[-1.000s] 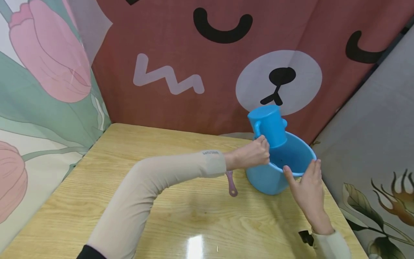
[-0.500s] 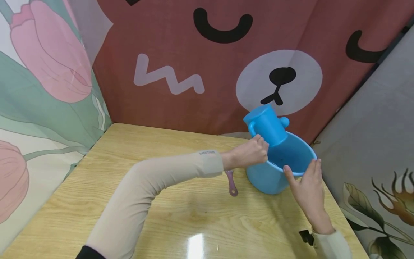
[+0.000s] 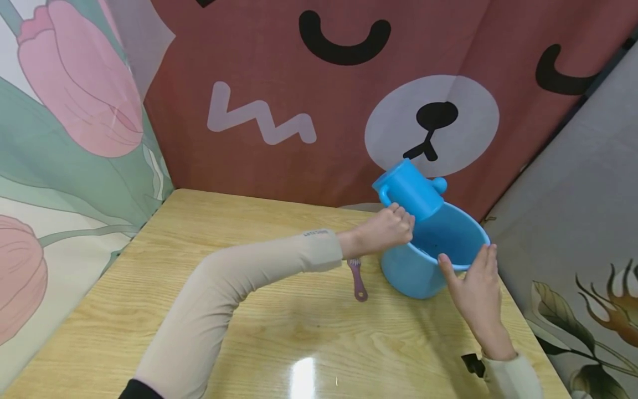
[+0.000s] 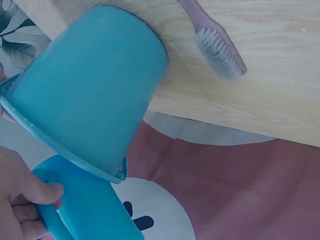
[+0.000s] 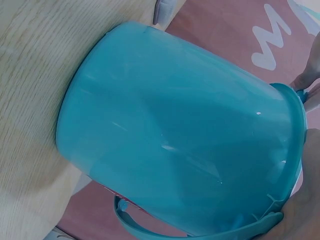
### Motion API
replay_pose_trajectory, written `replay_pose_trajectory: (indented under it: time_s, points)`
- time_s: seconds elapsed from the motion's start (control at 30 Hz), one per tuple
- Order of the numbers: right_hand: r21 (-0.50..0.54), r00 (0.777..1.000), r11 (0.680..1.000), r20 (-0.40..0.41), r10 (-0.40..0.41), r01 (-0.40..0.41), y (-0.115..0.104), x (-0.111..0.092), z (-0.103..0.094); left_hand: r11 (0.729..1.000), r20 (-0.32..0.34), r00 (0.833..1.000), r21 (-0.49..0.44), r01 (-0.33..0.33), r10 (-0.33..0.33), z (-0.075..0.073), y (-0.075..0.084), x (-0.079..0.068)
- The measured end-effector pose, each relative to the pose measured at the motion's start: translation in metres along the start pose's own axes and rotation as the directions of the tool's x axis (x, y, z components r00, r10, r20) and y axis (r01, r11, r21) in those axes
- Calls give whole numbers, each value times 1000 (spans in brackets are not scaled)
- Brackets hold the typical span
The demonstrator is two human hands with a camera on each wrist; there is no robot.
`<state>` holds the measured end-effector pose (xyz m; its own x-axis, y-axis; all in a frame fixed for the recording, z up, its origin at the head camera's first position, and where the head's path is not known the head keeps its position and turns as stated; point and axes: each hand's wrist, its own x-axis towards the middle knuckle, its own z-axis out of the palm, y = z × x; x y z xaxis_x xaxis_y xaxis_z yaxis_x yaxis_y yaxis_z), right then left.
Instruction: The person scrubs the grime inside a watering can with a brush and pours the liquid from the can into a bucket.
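Observation:
My left hand [image 3: 387,227] grips the side handle of a blue plastic mug [image 3: 411,191]. Tilted, the mug hangs at the bucket's back left rim, its lower end over the opening. A round knob juts from the side opposite the handle. The light blue bucket [image 3: 413,274] stands upright on the table. My right hand [image 3: 476,296] rests on the bucket's near right rim, fingers extended and thumb apart. In the left wrist view, the left thumb [image 4: 42,192] lies over the mug's handle. Dark specks show inside the bucket; most of its bottom is hidden.
A purple brush [image 4: 220,47] with pale bristles lies left of the bucket, partly behind the left forearm in the head view. A small black piece [image 3: 472,366] lies by the right wrist. Printed curtains [image 3: 259,166] border the wooden table [image 3: 299,321].
The mug has tipped further, its upper end swinging left and its knob rising slightly. My left hand has shifted a little up and left. My right hand and the bucket hold still.

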<state>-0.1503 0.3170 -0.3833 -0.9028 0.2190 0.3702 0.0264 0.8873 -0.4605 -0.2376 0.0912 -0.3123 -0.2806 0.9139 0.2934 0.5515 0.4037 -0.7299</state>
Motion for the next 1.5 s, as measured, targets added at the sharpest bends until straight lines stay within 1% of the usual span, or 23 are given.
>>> replay_pose_trajectory:
  time_s: [0.1,0.23,0.37,0.47,0.6,0.7,0.87,1.03,1.13,1.2,1.33,1.43,1.5]
  points:
    - [2,1000,1000,6,2,-2,0,0,0,999,-1,1000,-49,11,-11,0,-1,-1]
    - [4,1000,1000,20,7,-7,0,-1,0,989,-1,999,-138,49,-50,0,-4,-2]
    - [5,999,1000,30,12,-12,0,-1,0,978,13,996,-188,91,-90,0,-7,-4]
    - [7,999,1000,30,12,-12,1,-1,-1,957,28,988,-247,151,-149,0,-9,-4]
    - [13,1000,1000,27,9,-9,1,-1,-1,920,63,975,-325,221,-212,-1,-14,-4]
    - [17,1000,1000,23,6,-6,2,-2,-1,907,88,972,-351,233,-216,-2,-17,-5]
    - [21,1000,1000,17,-4,4,2,-1,0,894,77,971,-379,239,-226,2,-16,-8]
    - [18,1000,1000,17,-4,3,1,-2,0,867,56,969,-435,242,-242,5,-17,-13]
    - [13,1000,1000,17,1,-1,1,-2,0,845,46,967,-477,241,-249,6,-18,-16]
    - [12,1000,1000,17,1,-1,1,-2,0,826,40,965,-509,244,-261,8,-20,-18]
    - [12,1000,1000,19,-4,3,0,-2,0,772,26,954,-581,258,-299,12,-21,-22]
    - [12,1000,1000,21,-2,2,1,-2,0,729,12,942,-630,268,-336,15,-20,-27]
    - [12,1000,1000,19,-3,2,1,-1,0,699,6,930,-659,280,-367,18,-20,-29]
